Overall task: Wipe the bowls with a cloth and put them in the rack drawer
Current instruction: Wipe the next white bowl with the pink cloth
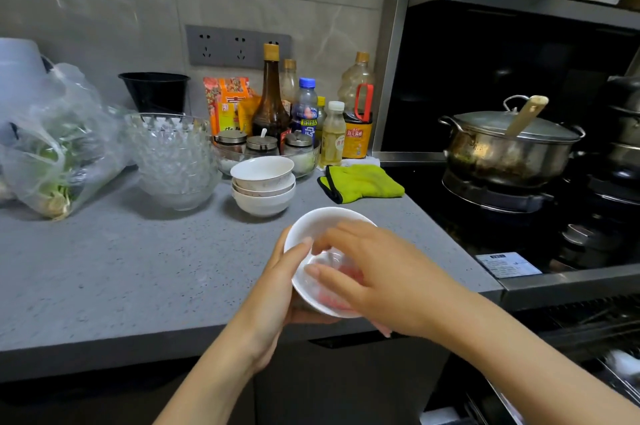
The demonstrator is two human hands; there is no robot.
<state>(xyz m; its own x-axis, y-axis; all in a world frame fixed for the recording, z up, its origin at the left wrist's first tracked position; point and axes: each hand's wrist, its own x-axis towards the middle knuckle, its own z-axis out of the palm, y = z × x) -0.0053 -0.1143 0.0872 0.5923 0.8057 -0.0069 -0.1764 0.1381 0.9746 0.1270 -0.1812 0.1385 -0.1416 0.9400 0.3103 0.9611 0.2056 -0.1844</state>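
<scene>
My left hand grips a white bowl from its left side and underneath, thumb on the rim, tilted toward me above the counter's front edge. Inside the bowl my right hand presses a pink cloth against the bottom; the cloth is mostly hidden under my fingers and blurred. A stack of three white bowls stands on the counter just behind. A stack of clear cut-glass bowls stands to its left. At the lower right, part of an open rack drawer shows, blurred.
A green cloth lies right of the stacked bowls. Sauce bottles and jars line the wall. A plastic bag of greens sits at the left. A lidded steel pot stands on the stove to the right. The grey counter spreads left.
</scene>
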